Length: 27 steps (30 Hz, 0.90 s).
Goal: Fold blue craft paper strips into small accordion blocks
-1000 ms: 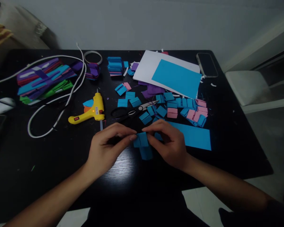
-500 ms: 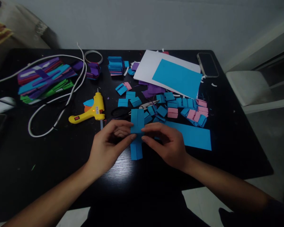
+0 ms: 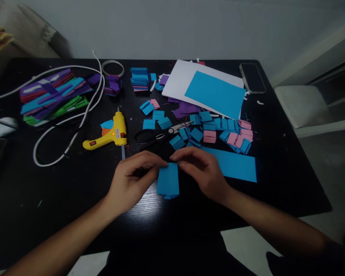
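A blue paper strip (image 3: 168, 180), folded over so its upper edge is a crease, is between my two hands. My left hand (image 3: 135, 176) is closed on its upper left corner, index finger on the front and thumb partly behind. At the upper right corner, my right hand (image 3: 204, 170) pinches the creased edge between thumb and index finger. The folded paper hangs toward me, a small end showing below it. Just beyond my hands lie black-handled scissors (image 3: 170, 131) and small folded blue pieces (image 3: 177, 142). Near my right hand lies a flat blue paper strip (image 3: 238, 166).
A yellow glue gun (image 3: 119, 130) lies to the left, inside reach of a looped white cable (image 3: 36, 149). Bundled coloured strips (image 3: 54, 92) are at the back left. White sheets (image 3: 175, 82) with a blue sheet (image 3: 215, 94), and a phone (image 3: 252, 78), lie at the back right.
The upper half of the blue strip has been folded down toward me over the lower half. My fingers have moved to the new crease at its top.
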Each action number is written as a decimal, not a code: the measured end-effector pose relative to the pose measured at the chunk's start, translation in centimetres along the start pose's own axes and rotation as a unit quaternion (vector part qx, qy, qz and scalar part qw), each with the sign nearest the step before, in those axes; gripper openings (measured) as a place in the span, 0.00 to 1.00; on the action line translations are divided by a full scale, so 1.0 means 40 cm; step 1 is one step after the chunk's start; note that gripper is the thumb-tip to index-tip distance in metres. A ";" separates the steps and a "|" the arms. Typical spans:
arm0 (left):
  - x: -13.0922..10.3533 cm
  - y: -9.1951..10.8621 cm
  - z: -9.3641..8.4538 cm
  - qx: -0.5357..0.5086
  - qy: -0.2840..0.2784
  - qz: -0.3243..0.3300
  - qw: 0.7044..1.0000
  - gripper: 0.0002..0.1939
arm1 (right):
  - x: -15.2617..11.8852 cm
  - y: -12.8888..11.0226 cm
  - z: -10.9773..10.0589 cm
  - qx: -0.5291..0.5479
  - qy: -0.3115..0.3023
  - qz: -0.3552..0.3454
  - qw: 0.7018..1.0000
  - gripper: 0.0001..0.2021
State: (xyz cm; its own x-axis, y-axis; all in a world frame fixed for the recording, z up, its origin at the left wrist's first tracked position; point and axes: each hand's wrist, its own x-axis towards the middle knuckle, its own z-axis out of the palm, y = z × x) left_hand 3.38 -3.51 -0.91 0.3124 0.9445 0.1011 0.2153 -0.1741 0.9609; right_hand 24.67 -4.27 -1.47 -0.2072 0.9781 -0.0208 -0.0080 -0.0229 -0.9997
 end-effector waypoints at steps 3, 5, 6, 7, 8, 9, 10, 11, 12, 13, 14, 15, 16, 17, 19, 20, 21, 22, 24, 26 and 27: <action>0.001 -0.003 -0.003 0.033 -0.005 0.042 0.999 0.12 | 0.005 -0.007 -0.005 -0.009 -0.020 0.053 0.998 0.06; 0.000 -0.003 -0.005 0.048 -0.012 0.076 0.996 0.12 | 0.005 -0.009 -0.004 -0.015 -0.034 0.072 0.997 0.06; -0.001 -0.002 -0.006 0.051 -0.017 0.087 0.995 0.12 | 0.005 -0.009 -0.002 -0.020 -0.038 0.077 0.996 0.05; -0.003 -0.001 -0.007 0.055 -0.020 0.091 0.994 0.13 | 0.004 -0.008 -0.001 -0.024 -0.038 0.079 0.996 0.05; -0.004 0.000 -0.008 0.059 -0.023 0.087 0.994 0.13 | 0.003 -0.007 0.001 -0.029 -0.037 0.078 0.996 0.05; -0.004 0.002 -0.008 0.065 -0.023 0.077 0.995 0.13 | 0.002 -0.005 0.002 -0.034 -0.035 0.076 0.996 0.05; -0.004 0.004 -0.009 0.074 -0.022 0.065 0.995 0.12 | 0.001 -0.003 0.004 -0.038 -0.032 0.071 0.996 0.05; -0.003 0.005 -0.008 0.083 -0.022 0.053 0.995 0.11 | 0.000 -0.001 0.005 -0.043 -0.031 0.067 0.996 0.05; -0.001 0.006 -0.007 0.092 -0.023 0.043 0.995 0.09 | -0.001 0.001 0.005 -0.047 -0.030 0.061 0.997 0.05; 0.001 0.007 -0.006 0.098 -0.026 0.038 0.994 0.06 | -0.003 0.003 0.006 -0.049 -0.030 0.056 0.997 0.04; 0.003 0.006 -0.004 0.102 -0.030 0.035 0.994 0.03 | -0.004 0.004 0.006 -0.050 -0.032 0.052 0.997 0.04; 0.004 0.005 -0.002 0.104 -0.036 0.032 0.993 0.03 | -0.005 0.006 0.007 -0.050 -0.034 0.051 0.997 0.03; 0.005 0.004 0.000 0.104 -0.042 0.030 0.993 0.04 | -0.006 0.008 0.007 -0.050 -0.037 0.049 0.997 0.03; 0.005 0.003 0.001 0.103 -0.046 0.029 0.993 0.05 | -0.007 0.009 0.007 -0.051 -0.041 0.047 0.997 0.03; 0.003 0.000 0.003 0.100 -0.052 0.029 0.993 0.04 | -0.009 0.013 0.007 -0.060 -0.049 0.040 0.996 0.02; 0.002 -0.001 0.003 0.099 -0.054 0.030 0.993 0.04 | -0.009 0.014 0.007 -0.067 -0.053 0.034 0.996 0.02; 0.001 -0.002 0.004 0.098 -0.056 0.032 0.993 0.04 | -0.010 0.014 0.008 -0.077 -0.058 0.026 0.995 0.01; 0.000 -0.002 0.004 0.096 -0.059 0.033 0.993 0.04 | -0.010 0.014 0.008 -0.087 -0.062 0.018 0.994 0.01; -0.001 -0.002 0.006 0.090 -0.066 0.038 0.993 0.05 | -0.008 0.010 0.008 -0.104 -0.071 0.007 0.992 0.01; 0.000 -0.002 0.006 0.085 -0.070 0.049 0.993 0.06 | -0.004 0.003 0.007 -0.113 -0.081 0.005 0.990 0.02; 0.001 -0.001 0.004 0.084 -0.070 0.054 0.992 0.06 | -0.001 -0.001 0.004 -0.116 -0.085 0.007 0.989 0.02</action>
State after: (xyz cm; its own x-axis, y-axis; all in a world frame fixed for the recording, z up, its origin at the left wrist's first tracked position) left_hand 3.54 -3.51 -0.99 0.4660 0.8713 0.1536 0.3214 -0.3285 0.8881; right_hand 24.53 -4.36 -1.44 -0.3683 0.9283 -0.0519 0.2175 0.0318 -0.9755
